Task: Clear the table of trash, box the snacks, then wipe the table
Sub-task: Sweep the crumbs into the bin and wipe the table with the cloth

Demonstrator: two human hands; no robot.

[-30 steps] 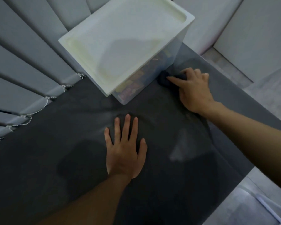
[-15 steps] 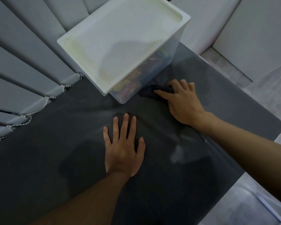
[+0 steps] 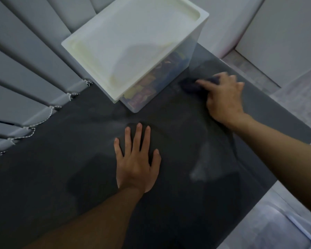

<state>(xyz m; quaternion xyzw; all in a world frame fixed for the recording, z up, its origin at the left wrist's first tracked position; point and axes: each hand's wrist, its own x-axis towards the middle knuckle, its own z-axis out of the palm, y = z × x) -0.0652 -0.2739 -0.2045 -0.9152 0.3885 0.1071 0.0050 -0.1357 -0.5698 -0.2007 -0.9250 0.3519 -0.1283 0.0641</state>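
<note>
Left hand (image 3: 136, 160) flat, fingers spread, palm down on dark matte tabletop (image 3: 52, 177), holding nothing. No trash visible on table. Right hand (image 3: 223, 97) farther out, fingers pressed over dark crumpled cloth (image 3: 190, 86) beside box. Translucent lidded plastic box (image 3: 133, 49) at far edge, colourful snack packets (image 3: 142, 94) inside. Judgement: clearing and boxing done, wiping underway.

blinds (image 3: 25, 83): grey vertical, left | floor (image 3: 298, 97): pale, right | light: dim
</note>
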